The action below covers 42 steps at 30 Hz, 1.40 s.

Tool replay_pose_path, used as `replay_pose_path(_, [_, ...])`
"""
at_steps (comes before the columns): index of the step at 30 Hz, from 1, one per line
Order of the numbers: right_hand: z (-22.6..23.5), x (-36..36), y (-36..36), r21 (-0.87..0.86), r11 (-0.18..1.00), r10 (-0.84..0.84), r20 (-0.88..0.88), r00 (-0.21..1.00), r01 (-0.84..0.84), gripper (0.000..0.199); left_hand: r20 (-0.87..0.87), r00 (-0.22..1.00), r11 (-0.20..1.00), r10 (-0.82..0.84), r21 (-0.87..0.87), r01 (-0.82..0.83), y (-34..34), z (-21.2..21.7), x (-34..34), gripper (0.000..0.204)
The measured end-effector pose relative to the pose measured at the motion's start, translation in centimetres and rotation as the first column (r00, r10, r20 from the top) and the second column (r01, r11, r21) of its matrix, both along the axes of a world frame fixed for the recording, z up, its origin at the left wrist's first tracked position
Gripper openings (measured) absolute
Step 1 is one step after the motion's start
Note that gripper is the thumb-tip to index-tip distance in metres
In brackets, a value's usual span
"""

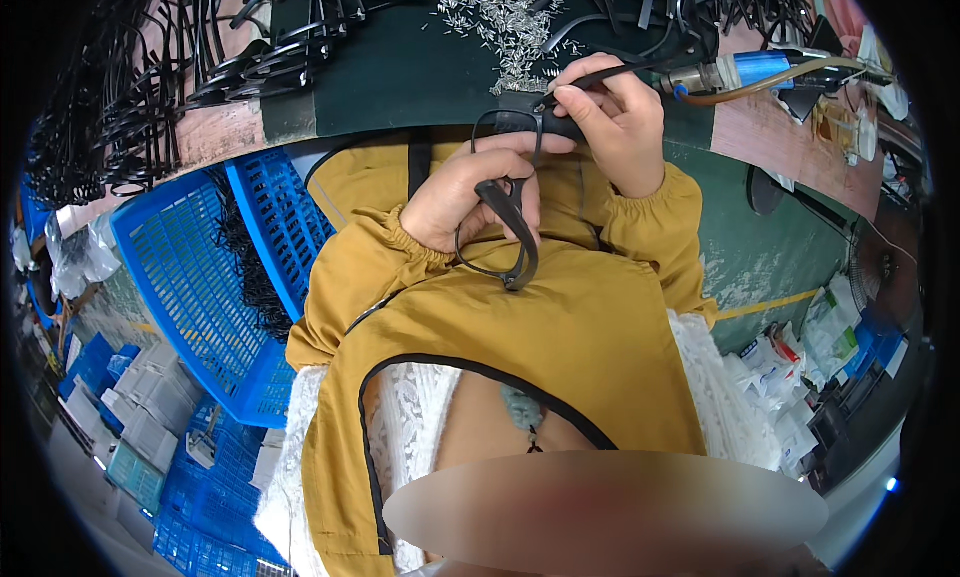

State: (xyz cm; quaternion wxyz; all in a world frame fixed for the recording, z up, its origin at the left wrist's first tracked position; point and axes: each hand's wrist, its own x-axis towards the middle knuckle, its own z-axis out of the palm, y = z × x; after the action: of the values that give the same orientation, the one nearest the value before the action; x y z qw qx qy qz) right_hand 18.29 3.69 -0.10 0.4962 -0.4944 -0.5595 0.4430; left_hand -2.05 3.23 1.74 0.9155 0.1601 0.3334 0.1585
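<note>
Black glasses (517,222) hung near 12 o'clock, the left hand's (470,192) fingers clamped around them; the right hand's (622,117) fingers pinched a temple (600,75). Farther toward 12, metal pieces (518,32) covered the desk (390,92); a blue-banded tool (755,69) lay at 2.

Black eyeglass frame (511,217), thin full rims, held turned sideways: one rim by tabletop (400,97) edge, other farther off.
</note>
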Motion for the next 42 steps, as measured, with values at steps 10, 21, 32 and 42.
replay_pose_path(10, [0.0, 0.6, 1.9, 0.340, 0.900, 0.050, 0.540, 0.840, -0.273, 0.016, -0.059, 0.998, 1.000, -0.014, 0.016, 0.015, 0.2, 0.2, 0.4, 0.044])
replay_pose_path(21, [2.8, 10.7, 1.6, 0.690, 0.425, -0.787, -0.038, 0.616, 0.586, 0.016, -0.022, 0.978, 0.926, 0.206, 0.326, -0.188, 1.4, 1.9, 1.7, 0.063])
replay_pose_path(32, [1.4, 5.4, 9.6, 0.222, 0.975, 0.223, -0.950, 0.220, -0.029, 0.041, 0.050, 0.921, 0.918, 0.385, 0.084, -0.388, 0.3, -0.5, -1.9, 0.043])
replay_pose_path(42, [2.1, 4.1, 7.2, 0.205, 0.974, 0.115, -0.813, 0.571, 0.096, 0.042, -0.125, 0.990, 0.946, 0.061, -0.309, -0.097, -2.5, 0.2, 1.8, 0.039])
